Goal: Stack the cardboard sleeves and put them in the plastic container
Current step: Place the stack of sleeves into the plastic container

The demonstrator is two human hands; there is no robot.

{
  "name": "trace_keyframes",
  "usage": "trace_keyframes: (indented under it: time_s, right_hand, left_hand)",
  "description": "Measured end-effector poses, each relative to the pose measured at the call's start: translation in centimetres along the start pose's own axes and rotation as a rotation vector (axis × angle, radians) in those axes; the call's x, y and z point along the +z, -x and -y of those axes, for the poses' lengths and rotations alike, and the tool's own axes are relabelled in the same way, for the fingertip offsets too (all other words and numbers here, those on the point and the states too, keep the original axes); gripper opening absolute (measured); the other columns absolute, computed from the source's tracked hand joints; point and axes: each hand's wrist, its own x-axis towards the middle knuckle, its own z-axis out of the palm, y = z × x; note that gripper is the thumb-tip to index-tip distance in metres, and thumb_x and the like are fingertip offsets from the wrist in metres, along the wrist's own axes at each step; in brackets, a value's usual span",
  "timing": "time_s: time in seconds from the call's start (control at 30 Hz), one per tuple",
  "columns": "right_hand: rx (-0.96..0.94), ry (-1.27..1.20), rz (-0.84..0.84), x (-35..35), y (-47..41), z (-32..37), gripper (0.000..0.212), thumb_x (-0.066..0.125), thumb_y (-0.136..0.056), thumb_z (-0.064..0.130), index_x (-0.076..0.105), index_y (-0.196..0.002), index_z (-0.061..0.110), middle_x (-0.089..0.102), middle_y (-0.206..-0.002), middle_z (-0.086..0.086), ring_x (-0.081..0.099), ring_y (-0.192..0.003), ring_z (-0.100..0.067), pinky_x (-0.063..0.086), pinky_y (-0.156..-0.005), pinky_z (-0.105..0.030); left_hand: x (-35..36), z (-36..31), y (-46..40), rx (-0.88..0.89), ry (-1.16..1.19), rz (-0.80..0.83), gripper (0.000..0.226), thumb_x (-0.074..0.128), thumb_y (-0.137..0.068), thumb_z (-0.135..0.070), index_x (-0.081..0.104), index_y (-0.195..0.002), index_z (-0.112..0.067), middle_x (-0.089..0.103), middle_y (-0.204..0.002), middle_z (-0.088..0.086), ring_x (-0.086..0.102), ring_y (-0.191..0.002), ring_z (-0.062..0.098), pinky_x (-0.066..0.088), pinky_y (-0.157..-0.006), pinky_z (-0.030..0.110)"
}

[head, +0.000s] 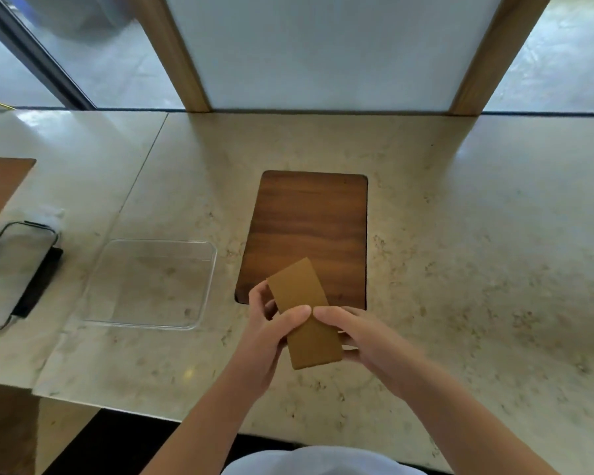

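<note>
Both hands on the cardboard sleeves (305,313) above the counter's near edge, left hand (271,334) and right hand (360,337) pinching from either side, probably to square the stack, plastic container (199,286) waiting empty just left.

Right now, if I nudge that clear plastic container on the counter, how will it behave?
The plastic container looks thin-walled and holds nothing, so it is probably light. It sits flat on the glossy counter, so it would likely slide rather than tip. Its low, wide shape suggests it won't roll.
</note>
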Motion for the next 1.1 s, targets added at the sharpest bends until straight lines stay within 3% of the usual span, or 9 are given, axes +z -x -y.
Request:
trace_keyframes:
  time_s: [0.07, 0.2, 0.3, 0.4, 0.57, 0.67, 0.77, 0.93, 1.1]
  right_hand:
    - [-0.007, -0.008, 0.002, 2.9, -1.3, 0.7, 0.089, 0.077, -0.054, 0.072, 0.062, -0.127, 0.023, 0.075, -0.115, 0.005, 0.073, -0.101, -0.009, 0.060, -0.088, -0.029]
    - [-0.041, -0.093, -0.015, 9.7, -4.0, 1.8, 0.083, 0.084, -0.059, 0.063, 0.064, -0.127, 0.020, 0.076, -0.116, 0.003, 0.073, -0.105, -0.014, 0.060, -0.093, -0.035]
    - [-0.076, -0.192, -0.009, 16.2, -6.3, 3.5, 0.059, 0.083, -0.074, 0.049, 0.068, -0.122, 0.017, 0.079, -0.109, 0.003, 0.075, -0.100, -0.014, 0.061, -0.081, -0.029]
    - [-0.096, -0.284, -0.042, 21.4, -8.6, 5.9, 0.034, 0.078, -0.087, 0.036, 0.068, -0.115, 0.019, 0.080, -0.102, 0.002, 0.076, -0.095, -0.015, 0.061, -0.076, -0.029]
    - [-0.017, -0.341, -0.118, 28.7, -12.8, 9.3, 0.043, 0.079, -0.086, 0.032, 0.060, -0.121, 0.017, 0.070, -0.120, -0.010, 0.066, -0.112, -0.029, 0.053, -0.102, -0.046]
    - [0.047, -0.330, -0.159, 31.0, -15.4, 9.7, 0.041, 0.077, -0.088, 0.031, 0.061, -0.122, 0.013, 0.069, -0.120, -0.013, 0.066, -0.113, -0.029, 0.053, -0.103, -0.044]
    - [0.108, -0.266, -0.169, 32.2, -17.7, 9.2, 0.034, 0.071, -0.091, 0.035, 0.064, -0.117, 0.015, 0.072, -0.113, -0.010, 0.067, -0.108, -0.026, 0.052, -0.100, -0.040]
    - [0.148, -0.292, -0.168, 33.8, -21.1, 8.3, 0.032, 0.068, -0.088, 0.038, 0.070, -0.112, 0.017, 0.075, -0.101, -0.008, 0.069, -0.106, -0.027, 0.053, -0.104, -0.044]
    - [0.140, -0.273, -0.166, 34.5, -22.6, 8.3, 0.043, 0.070, -0.079, 0.049, 0.072, -0.114, 0.024, 0.079, -0.103, -0.003, 0.071, -0.103, -0.023, 0.058, -0.097, -0.043]
  left_hand:
    - [-3.0, -1.1, 0.1, -0.016, 0.011, 0.003, 0.094, 0.092, -0.059, -0.035, 0.043, -0.139, -0.027, 0.066, -0.127, 0.012, 0.075, -0.103, 0.027, 0.063, -0.081, 0.042]
    - [-10.1, -4.5, 0.0, -0.046, 0.001, 0.025, 0.087, 0.092, -0.062, -0.028, 0.045, -0.135, -0.024, 0.066, -0.128, 0.010, 0.075, -0.103, 0.025, 0.063, -0.079, 0.040]
    - [-16.4, -7.7, -0.7, -0.054, -0.040, 0.057, 0.092, 0.093, -0.057, -0.035, 0.050, -0.138, -0.018, 0.067, -0.132, 0.012, 0.073, -0.111, 0.028, 0.063, -0.087, 0.044]
    - [-21.5, -11.1, -2.2, -0.054, -0.102, 0.113, 0.080, 0.089, -0.067, -0.033, 0.057, -0.138, -0.014, 0.070, -0.131, 0.014, 0.070, -0.116, 0.033, 0.058, -0.098, 0.053]
    - [-28.3, -13.4, -4.9, -0.106, -0.122, 0.078, 0.057, 0.079, -0.076, -0.035, 0.070, -0.127, -0.010, 0.075, -0.122, 0.016, 0.068, -0.118, 0.038, 0.053, -0.105, 0.057]
    - [-30.4, -12.5, -6.6, -0.130, -0.116, 0.018, 0.046, 0.076, -0.083, -0.035, 0.072, -0.122, -0.010, 0.080, -0.111, 0.012, 0.075, -0.102, 0.030, 0.063, -0.084, 0.042]
    - [-31.5, -11.1, -7.9, -0.177, -0.168, -0.102, 0.035, 0.072, -0.092, -0.036, 0.068, -0.119, -0.015, 0.081, -0.098, 0.005, 0.076, -0.089, 0.022, 0.058, -0.068, 0.033]
    - [-32.6, -9.8, -10.0, -0.227, -0.256, -0.178, 0.039, 0.066, -0.090, -0.047, 0.062, -0.118, -0.020, 0.071, -0.109, 0.005, 0.068, -0.097, 0.021, 0.050, -0.068, 0.032]
    - [-32.7, -9.9, -10.6, -0.231, -0.223, -0.206, 0.053, 0.062, -0.078, -0.054, 0.060, -0.119, -0.020, 0.069, -0.112, 0.006, 0.067, -0.101, 0.023, 0.056, -0.079, 0.039]
